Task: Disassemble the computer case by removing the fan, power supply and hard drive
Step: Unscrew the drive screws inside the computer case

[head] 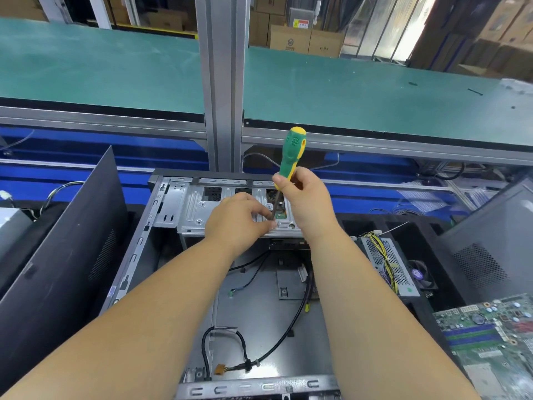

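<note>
While two bare forearms reach in over the near rail of the open computer case (259, 386), loose black cables (288, 330) lie across its bare floor, leaving open room between the arms. At the far end of the case, the left hand (235, 219) pinches the dark shaft of a single green-and-yellow screwdriver (290, 157), fingertips together against the silver drive cage (196, 209). The right hand (305, 197) is clamped round the lower handle, holding the tool nearly upright over a green-edged board showing through the cage. One power supply (386, 264) with yellow wires lies outside the case's right wall, one motherboard (490, 339) nearer right, and a dark side panel (57, 255) leans at left. Beyond, a green-topped bench (375, 93) runs across.
</note>
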`<state>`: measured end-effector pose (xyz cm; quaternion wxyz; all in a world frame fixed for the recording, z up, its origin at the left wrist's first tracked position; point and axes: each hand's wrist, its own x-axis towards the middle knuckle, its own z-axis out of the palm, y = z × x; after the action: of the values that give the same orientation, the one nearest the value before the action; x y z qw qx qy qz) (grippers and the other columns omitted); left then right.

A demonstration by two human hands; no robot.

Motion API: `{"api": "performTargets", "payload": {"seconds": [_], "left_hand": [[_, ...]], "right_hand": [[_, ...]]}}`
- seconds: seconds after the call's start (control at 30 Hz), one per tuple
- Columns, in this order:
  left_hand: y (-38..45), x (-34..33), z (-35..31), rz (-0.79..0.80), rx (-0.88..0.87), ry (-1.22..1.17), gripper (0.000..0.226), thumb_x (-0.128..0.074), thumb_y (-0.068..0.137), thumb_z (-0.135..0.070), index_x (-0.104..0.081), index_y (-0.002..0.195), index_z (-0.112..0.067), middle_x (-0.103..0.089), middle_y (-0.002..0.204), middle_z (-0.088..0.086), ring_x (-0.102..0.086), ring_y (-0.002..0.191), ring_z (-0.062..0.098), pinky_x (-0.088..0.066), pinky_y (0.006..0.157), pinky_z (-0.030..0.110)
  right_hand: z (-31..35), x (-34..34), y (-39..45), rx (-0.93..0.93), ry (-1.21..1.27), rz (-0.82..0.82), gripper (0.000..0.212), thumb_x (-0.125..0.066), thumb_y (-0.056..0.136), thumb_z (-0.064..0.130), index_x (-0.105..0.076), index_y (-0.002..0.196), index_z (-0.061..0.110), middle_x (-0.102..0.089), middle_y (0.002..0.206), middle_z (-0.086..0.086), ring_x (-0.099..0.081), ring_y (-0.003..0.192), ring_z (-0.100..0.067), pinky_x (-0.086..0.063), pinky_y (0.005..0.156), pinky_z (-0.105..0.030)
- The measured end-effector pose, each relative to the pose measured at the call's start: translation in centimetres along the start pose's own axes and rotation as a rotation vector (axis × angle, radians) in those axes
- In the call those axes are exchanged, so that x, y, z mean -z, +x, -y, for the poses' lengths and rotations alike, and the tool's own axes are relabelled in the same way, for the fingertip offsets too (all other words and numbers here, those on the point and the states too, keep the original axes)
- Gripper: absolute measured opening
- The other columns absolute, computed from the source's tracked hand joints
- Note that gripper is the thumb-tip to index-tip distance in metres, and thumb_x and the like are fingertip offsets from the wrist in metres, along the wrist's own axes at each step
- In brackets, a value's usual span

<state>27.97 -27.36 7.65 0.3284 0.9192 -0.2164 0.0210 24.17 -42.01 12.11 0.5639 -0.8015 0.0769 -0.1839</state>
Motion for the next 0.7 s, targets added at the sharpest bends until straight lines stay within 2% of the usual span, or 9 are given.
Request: {"api": "performTargets", "payload": {"seconds": [0.1, 0.17, 0.23, 0.33, 0.43, 0.53, 0.63, 0.7], "left_hand": [[0.0, 0.1, 0.1, 0.007, -0.015, 0.001, 0.019, -0.072, 0.073, -0.057, -0.071, 0.087, -0.043, -0.052, 0.098, -0.018, -0.051, 0.096, 0.01, -0.048, 0.075, 0.032], [0.1, 0.4, 0.3, 0.066, -0.035, -0.024, 0.023, -0.073, 0.074, -0.051, -0.071, 0.095, -0.043, -0.053, 0.103, -0.018, -0.051, 0.1, 0.011, -0.048, 0.083, 0.036], [0.2, 0.7, 0.5, 0.128, -0.051, -0.041, 0.026, -0.073, 0.074, -0.047, -0.07, 0.1, -0.043, -0.054, 0.108, -0.016, -0.051, 0.103, 0.012, -0.048, 0.09, 0.039], [0.2, 0.9, 0.6, 0.155, -0.051, -0.049, 0.023, -0.073, 0.077, -0.043, -0.07, 0.1, -0.043, -0.053, 0.111, -0.016, -0.051, 0.104, 0.013, -0.047, 0.092, 0.038], [0.2, 0.8, 0.2, 0.13, -0.036, -0.037, 0.021, -0.074, 0.077, -0.044, -0.073, 0.098, -0.042, -0.053, 0.107, -0.016, -0.052, 0.098, 0.011, -0.049, 0.086, 0.035], [0.3, 0.8, -0.3, 0.104, -0.021, -0.001, 0.019, -0.076, 0.075, -0.047, -0.073, 0.093, -0.041, -0.051, 0.092, -0.014, -0.053, 0.09, 0.011, -0.049, 0.075, 0.03], [0.5, 1.0, -0.8, 0.09, -0.02, 0.044, 0.016, -0.076, 0.075, -0.049, -0.073, 0.088, -0.04, -0.047, 0.08, -0.013, -0.051, 0.077, 0.01, -0.038, 0.061, 0.025], [0.6, 0.9, -0.9, 0.081, -0.021, 0.063, 0.013, -0.075, 0.076, -0.048, -0.074, 0.085, -0.039, -0.049, 0.077, -0.012, -0.051, 0.072, 0.009, -0.037, 0.058, 0.025]], "right_hand": [[1.1, 1.0, 0.4, -0.028, -0.176, 0.001, 0.011, -0.069, 0.091, 0.034, -0.061, 0.098, 0.032, -0.065, 0.089, 0.008, -0.059, 0.08, -0.003, -0.045, 0.068, -0.023], [2.0, 1.6, 0.6, -0.038, -0.268, -0.003, 0.032, -0.073, 0.088, 0.031, -0.051, 0.111, 0.024, -0.064, 0.094, 0.005, -0.061, 0.085, -0.01, -0.047, 0.068, -0.027], [2.8, 2.0, 0.5, -0.03, -0.322, 0.015, 0.046, -0.074, 0.087, 0.027, -0.04, 0.119, 0.023, -0.065, 0.099, 0.006, -0.063, 0.088, -0.011, -0.047, 0.066, -0.025], [3.8, 2.1, 0.3, -0.01, -0.393, 0.052, 0.061, -0.071, 0.087, 0.022, -0.028, 0.131, 0.023, -0.066, 0.1, 0.0, -0.065, 0.087, -0.018, -0.052, 0.07, -0.034], [4.4, 1.7, 0.0, 0.009, -0.452, 0.048, 0.068, -0.069, 0.087, 0.02, -0.021, 0.136, 0.026, -0.063, 0.093, -0.002, -0.064, 0.08, -0.019, -0.051, 0.062, -0.033], [4.8, 1.2, -0.4, -0.007, -0.447, 0.036, 0.068, -0.068, 0.087, 0.022, -0.02, 0.134, 0.029, -0.059, 0.095, 0.001, -0.062, 0.082, -0.017, -0.053, 0.064, -0.032], [4.9, 1.0, -0.5, -0.055, -0.394, 0.013, 0.063, -0.068, 0.088, 0.037, -0.025, 0.132, 0.03, -0.061, 0.105, 0.001, -0.06, 0.089, -0.015, -0.048, 0.068, -0.031], [5.0, 0.9, -0.6, -0.067, -0.363, 0.01, 0.056, -0.067, 0.089, 0.042, -0.03, 0.129, 0.029, -0.065, 0.107, 0.001, -0.06, 0.09, -0.012, -0.044, 0.064, -0.026]]}}
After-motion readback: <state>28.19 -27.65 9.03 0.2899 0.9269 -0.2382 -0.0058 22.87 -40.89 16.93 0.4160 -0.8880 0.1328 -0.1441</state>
